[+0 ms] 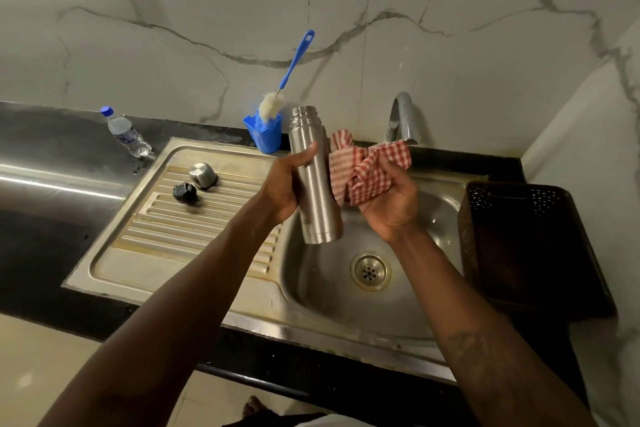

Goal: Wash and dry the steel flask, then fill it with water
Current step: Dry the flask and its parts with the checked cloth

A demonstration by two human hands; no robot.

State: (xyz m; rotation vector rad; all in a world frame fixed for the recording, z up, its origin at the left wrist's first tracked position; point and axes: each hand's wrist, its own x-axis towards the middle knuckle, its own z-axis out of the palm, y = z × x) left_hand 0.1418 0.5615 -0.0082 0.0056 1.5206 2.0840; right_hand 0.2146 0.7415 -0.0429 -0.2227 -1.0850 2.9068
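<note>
Step in hand, by judgement: drying.

Head view: the left hand (287, 184) grips the steel flask (313, 177) about its middle with the fingers wrapped round it. The flask is held nearly upright, mouth uncapped, above the sink (322, 284) bowl. The right hand (388, 204) clutches a bunched checked cloth (367, 166) just right of the flask; contact cannot be confirmed.

Recommended: hold the left grip firm, fold the cloth round the body, and turn the flask through it. Finish at the threaded neck and base.

The steel cap (202, 174) and black stopper (184, 192) lie left of the sink bowl.
</note>
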